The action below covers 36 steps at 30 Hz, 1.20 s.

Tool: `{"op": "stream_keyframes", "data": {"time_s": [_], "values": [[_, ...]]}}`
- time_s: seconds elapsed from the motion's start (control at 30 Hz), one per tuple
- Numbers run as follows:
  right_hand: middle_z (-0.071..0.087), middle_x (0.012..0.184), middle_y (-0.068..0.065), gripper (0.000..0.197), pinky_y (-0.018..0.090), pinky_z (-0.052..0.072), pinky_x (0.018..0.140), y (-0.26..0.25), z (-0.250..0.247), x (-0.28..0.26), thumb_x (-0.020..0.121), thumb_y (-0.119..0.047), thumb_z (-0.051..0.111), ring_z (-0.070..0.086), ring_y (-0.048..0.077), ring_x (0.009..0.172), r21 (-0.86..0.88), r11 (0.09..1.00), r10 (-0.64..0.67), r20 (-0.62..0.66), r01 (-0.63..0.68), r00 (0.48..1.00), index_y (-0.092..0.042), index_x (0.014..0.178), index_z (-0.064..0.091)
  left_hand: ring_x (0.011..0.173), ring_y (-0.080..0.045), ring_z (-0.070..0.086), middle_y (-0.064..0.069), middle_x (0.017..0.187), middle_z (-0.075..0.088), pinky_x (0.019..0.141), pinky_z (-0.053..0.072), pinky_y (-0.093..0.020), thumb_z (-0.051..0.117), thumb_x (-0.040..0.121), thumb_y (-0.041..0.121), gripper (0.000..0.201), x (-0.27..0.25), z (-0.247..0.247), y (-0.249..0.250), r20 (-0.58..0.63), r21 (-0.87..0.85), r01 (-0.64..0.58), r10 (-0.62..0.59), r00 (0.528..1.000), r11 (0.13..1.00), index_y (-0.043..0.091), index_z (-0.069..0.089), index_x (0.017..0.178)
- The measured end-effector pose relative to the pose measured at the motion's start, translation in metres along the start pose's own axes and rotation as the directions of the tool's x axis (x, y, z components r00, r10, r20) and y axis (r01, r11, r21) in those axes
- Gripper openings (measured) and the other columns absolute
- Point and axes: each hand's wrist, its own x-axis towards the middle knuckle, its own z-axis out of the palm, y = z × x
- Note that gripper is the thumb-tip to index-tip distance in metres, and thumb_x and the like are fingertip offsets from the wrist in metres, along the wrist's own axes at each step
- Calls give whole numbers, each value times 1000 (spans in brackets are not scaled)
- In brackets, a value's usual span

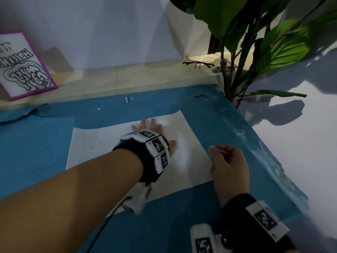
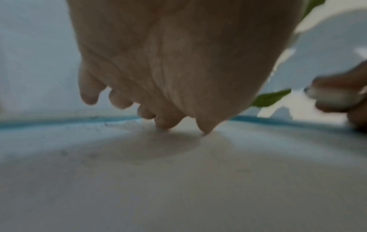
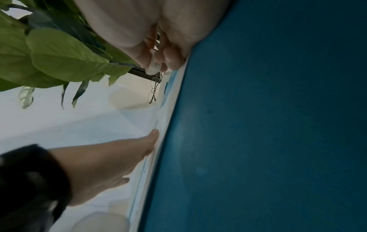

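Note:
A white sheet of paper point(image 1: 102, 148) lies on a blue table cover point(image 1: 32, 147), with dark specks near its far edge. My left hand point(image 1: 153, 130) lies flat on the sheet with straight, spread fingers; its fingertips point(image 2: 163, 125) touch the paper point(image 2: 178, 180). My right hand point(image 1: 228, 159) hovers at the sheet's right edge and pinches a small white eraser point(image 1: 211, 148) between thumb and fingers. The eraser point(image 2: 329, 95) shows at the right of the left wrist view, and the eraser point(image 3: 154, 67) also shows between the fingertips in the right wrist view.
A purple-framed drawing point(image 1: 23, 64) leans on the wall at back left. Black-rimmed glasses point(image 1: 197, 63) lie on the pale ledge behind the blue cover. A large-leaved plant point(image 1: 255, 42) stands at the back right. The cover's right edge point(image 1: 273, 161) drops off to a white floor.

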Motion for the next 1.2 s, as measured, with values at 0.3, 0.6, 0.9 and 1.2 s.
{"op": "stream_keyframes", "data": {"time_s": [0.3,0.6,0.9,1.2], "values": [[60,71,1,9,36,48,64,1,0,1,85,-25,65,53,19,62,-79,997,-13,21,15,1000,-22,86,57,146,-34,-1,-9,160,-8,115,10,-56,21,100,50,66,-19,-1,-22,53,15,83,-83,995,996,20,-1,153],[64,78,8,10,39,49,68,1,-1,1,84,-27,65,58,26,68,-170,984,-43,14,45,999,-21,89,58,140,-34,25,-13,154,25,112,24,-49,46,91,56,72,-7,15,12,-128,-348,-200,165,978,916,16,28,148],[60,73,2,14,36,48,67,-5,1,6,87,-25,63,55,23,63,-276,961,2,115,30,993,-17,99,62,146,-32,-6,-5,158,-19,118,8,-45,27,95,62,81,-49,15,-32,148,-171,-121,147,978,978,20,-13,151],[67,72,-2,18,25,47,62,-46,18,15,86,-32,64,61,15,66,-532,798,-18,449,283,893,-15,85,69,144,-24,21,1,161,6,112,24,-41,24,93,66,76,-92,5,-43,78,-175,-123,138,987,977,24,6,153]]}}
